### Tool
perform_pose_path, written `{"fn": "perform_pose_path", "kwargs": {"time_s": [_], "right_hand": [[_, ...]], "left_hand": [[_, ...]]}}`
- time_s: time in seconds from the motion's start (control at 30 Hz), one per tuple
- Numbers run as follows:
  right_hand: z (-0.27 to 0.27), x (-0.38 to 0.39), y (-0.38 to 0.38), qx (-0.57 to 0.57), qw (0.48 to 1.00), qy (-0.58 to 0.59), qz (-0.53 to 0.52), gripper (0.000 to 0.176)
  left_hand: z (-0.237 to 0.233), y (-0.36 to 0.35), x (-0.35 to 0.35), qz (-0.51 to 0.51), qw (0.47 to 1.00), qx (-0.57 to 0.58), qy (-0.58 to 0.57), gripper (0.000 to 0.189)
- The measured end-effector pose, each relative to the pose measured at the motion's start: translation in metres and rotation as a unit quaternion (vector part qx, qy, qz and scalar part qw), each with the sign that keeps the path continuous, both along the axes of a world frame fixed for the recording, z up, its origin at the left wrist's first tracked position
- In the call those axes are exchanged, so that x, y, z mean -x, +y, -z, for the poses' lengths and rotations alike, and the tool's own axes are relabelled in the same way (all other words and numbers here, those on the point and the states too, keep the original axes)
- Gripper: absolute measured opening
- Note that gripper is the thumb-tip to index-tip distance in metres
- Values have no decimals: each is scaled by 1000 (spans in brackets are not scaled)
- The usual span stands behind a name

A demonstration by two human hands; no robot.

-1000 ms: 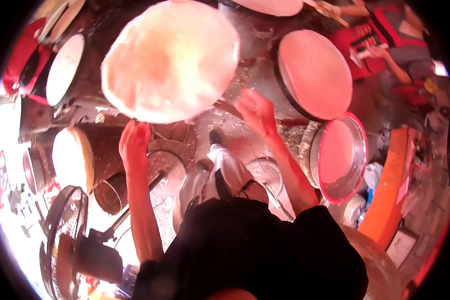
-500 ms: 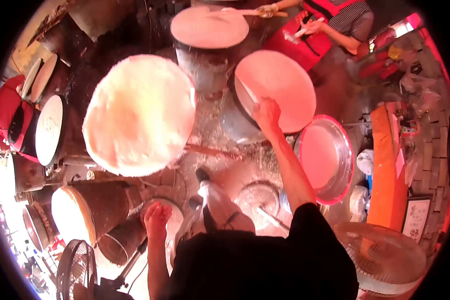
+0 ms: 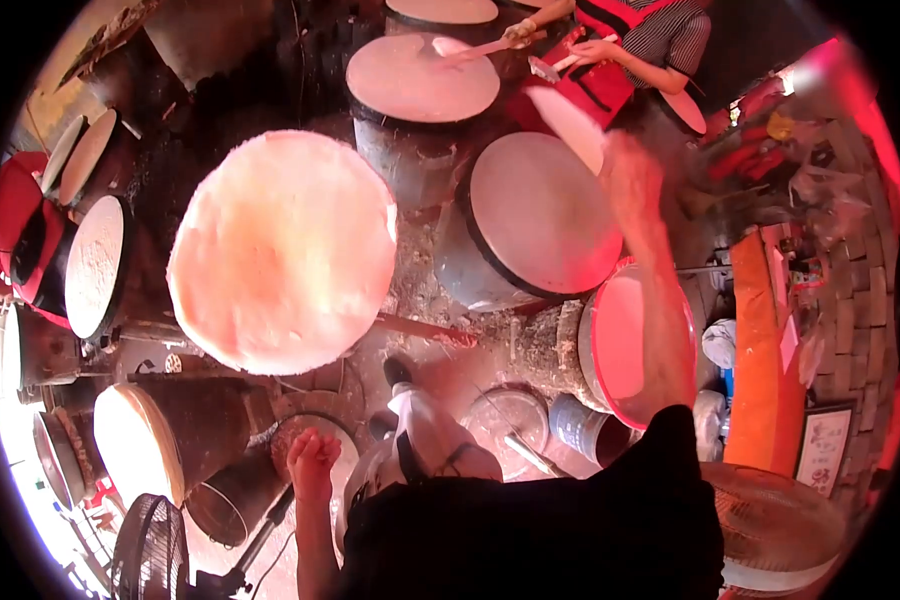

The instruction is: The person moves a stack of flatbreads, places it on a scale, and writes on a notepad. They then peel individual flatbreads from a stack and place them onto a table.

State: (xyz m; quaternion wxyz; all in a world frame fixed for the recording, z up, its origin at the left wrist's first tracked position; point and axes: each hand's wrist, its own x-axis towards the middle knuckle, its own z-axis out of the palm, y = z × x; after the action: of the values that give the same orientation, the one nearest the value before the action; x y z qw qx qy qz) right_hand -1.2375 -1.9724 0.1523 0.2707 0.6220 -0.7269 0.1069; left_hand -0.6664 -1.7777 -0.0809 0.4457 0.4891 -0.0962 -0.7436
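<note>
My right hand (image 3: 632, 170) is shut on a broad, pale, flat spreader (image 3: 566, 122), raised over the far right edge of a round griddle (image 3: 540, 215). A thin greyish layer covers the griddle. Under my right forearm stands a red-rimmed metal basin (image 3: 618, 350) of pale batter. My left hand (image 3: 313, 458) hangs low beside my leg, its fingers curled in and nothing visible in them. Ahead and to the left lies a large, round, pale flatbread (image 3: 282, 250) with a ragged edge; what supports it is hidden.
Across from me, a co-worker in a red apron (image 3: 590, 85) works at another griddle (image 3: 420, 80) with a long-handled paddle. More griddles (image 3: 95, 265) stand at left. Fans (image 3: 150, 550) flank me, with an orange-covered table (image 3: 755, 370) at right and a bucket (image 3: 590, 430) near my feet.
My right hand has swung right and away from me, lifting the spreader off the griddle. The griddle's surface has turned from pale pink to greyer. My left hand stays low.
</note>
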Motion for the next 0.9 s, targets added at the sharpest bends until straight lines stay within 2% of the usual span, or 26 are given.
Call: {"fn": "perform_pose_path", "kwargs": {"time_s": [0.07,0.1,0.17,0.2,0.23,0.27,0.33,0.4,0.47,0.53,0.57,0.6,0.63,0.67,0.7,0.73,0.77,0.8,0.83,0.9], "right_hand": [[-48,-30,-15,0,996,79,-41,12],[-69,-47,-24,27,991,91,-97,14],[-124,-109,-40,-40,991,102,-71,21],[-148,-153,-24,61,965,234,-97,14],[-168,-132,-58,-22,970,-30,-242,15],[-190,-140,-74,-67,949,-60,-302,16],[-221,-174,-81,-64,938,-219,-261,16],[-234,-164,-110,-90,841,-444,-295,16],[-217,-184,-115,-73,754,-600,-259,17],[-183,-203,-115,-58,644,-734,-207,18],[-156,-213,-114,-55,610,-750,-249,20],[-99,-106,-195,-168,545,-791,-222,32],[-75,-169,-158,-55,574,-783,-232,38],[-42,-180,-153,-53,552,-821,-134,38],[5,-177,-156,-43,509,-842,-175,38],[45,-180,-147,-51,457,-878,-135,37],[76,-199,-132,-2,486,-868,-100,30],[106,-201,-117,-73,518,-851,-38,22],[111,-217,-92,-110,548,-829,5,15],[115,-233,-74,-120,548,-827,18,16]], "left_hand": [[-3,-4,8,2,1000,-4,-4,15],[-4,-4,10,4,1000,-11,-11,15],[-6,-8,18,2,999,-21,-37,15],[-7,-7,23,-1,998,-29,-57,16],[-9,-7,26,5,998,-25,-54,17],[-10,-8,29,10,998,-19,-50,18],[-17,-5,33,10,998,-28,-49,20],[-19,-2,34,5,999,-29,-42,22],[-17,3,33,-3,999,-28,-36,23],[-19,9,29,-4,999,-24,-35,23],[-19,11,28,-7,999,-21,-33,23],[-20,11,26,-11,999,-18,-31,22],[-20,11,24,-13,999,-19,-33,22],[-21,11,22,-15,999,-21,-35,23],[-23,12,21,-15,999,-25,-37,23],[-24,12,19,-15,999,-24,-37,23],[-25,11,19,-15,999,-23,-36,24],[-25,10,19,-13,999,-22,-34,24],[-26,11,20,-12,999,-24,-29,24],[-27,8,22,-15,999,-25,-22,23]]}}
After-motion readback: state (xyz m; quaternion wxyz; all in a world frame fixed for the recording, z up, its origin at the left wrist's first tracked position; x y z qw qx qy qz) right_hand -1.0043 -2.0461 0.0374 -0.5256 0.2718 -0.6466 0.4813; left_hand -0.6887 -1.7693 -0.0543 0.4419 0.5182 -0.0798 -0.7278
